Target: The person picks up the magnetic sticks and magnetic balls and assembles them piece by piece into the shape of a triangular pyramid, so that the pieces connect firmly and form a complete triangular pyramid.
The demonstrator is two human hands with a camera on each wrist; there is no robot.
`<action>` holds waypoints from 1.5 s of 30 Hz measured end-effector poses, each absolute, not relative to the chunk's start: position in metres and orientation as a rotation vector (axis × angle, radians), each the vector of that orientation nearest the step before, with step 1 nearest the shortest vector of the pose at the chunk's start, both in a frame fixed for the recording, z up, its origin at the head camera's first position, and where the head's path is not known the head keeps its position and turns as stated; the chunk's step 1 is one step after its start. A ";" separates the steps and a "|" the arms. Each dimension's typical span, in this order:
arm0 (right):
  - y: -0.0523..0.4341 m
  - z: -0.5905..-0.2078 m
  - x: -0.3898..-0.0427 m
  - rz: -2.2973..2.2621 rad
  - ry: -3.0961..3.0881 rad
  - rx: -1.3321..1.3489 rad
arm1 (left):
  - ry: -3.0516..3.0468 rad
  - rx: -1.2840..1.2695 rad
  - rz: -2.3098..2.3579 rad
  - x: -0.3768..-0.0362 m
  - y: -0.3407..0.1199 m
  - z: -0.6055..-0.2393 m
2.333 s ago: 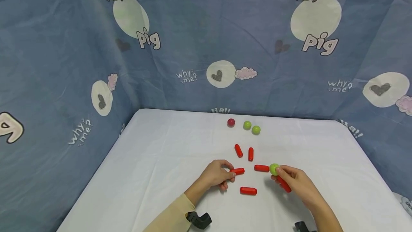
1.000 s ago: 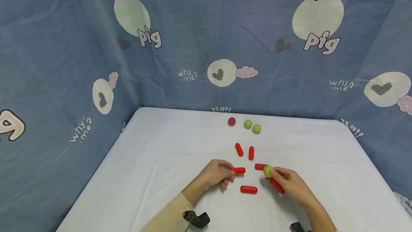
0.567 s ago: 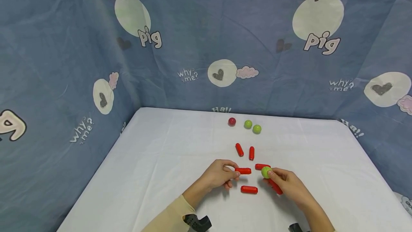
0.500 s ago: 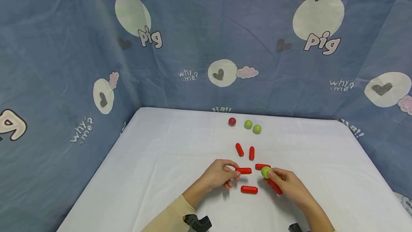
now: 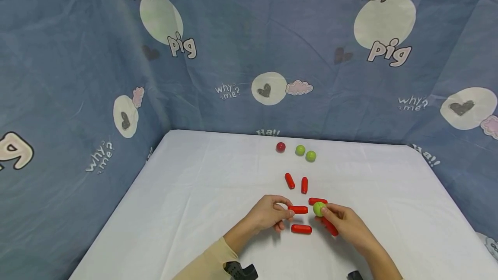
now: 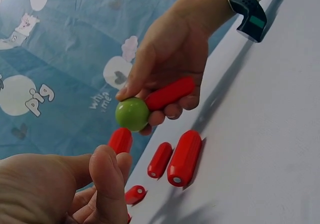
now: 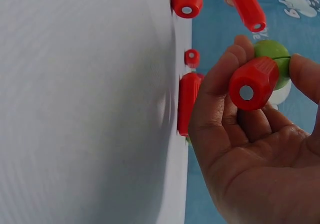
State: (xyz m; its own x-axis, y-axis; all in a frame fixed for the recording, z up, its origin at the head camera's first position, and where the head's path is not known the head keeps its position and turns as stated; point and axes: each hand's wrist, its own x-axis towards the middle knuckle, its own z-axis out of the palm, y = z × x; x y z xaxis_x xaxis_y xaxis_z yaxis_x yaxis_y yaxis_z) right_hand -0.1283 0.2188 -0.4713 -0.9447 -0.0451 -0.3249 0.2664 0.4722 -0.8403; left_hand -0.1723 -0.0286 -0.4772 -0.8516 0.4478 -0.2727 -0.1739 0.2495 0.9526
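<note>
My left hand [image 5: 288, 211] pinches one end of a red rod [image 5: 298, 209] just above the white table [image 5: 194, 193]; the rod's free end points at a green ball [image 5: 319, 208] and is close to it. My right hand [image 5: 326, 216] grips that ball and a second red rod [image 5: 330, 227] stuck to it. In the left wrist view, the right hand [image 6: 150, 101] holds the green ball [image 6: 132, 114] at the tip of its rod [image 6: 170, 93]. In the right wrist view, the held rod [image 7: 247, 88] faces the camera end-on, with the ball [image 7: 272, 58] behind it.
A loose red rod [image 5: 301, 229] lies in front of the hands and another [image 5: 318, 201] just behind the ball. Two more rods [image 5: 289, 180] [image 5: 304, 185] lie farther back. A red ball [image 5: 280, 147] and two green balls [image 5: 300, 150] [image 5: 311, 156] sit near the blue curtain [image 5: 249, 55].
My left hand has carried its red rod to the right, towards the green ball. My right hand has brought the ball and its rod a little to the left, narrowing the gap.
</note>
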 end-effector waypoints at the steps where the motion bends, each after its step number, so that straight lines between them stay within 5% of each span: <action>1: 0.219 -0.472 -0.128 -1.460 2.425 0.179 | 2.027 0.250 1.645 -0.172 -0.028 -0.478; 45: 0.211 -0.471 -0.126 -1.408 2.445 0.117 | 2.031 0.265 1.654 -0.173 -0.030 -0.476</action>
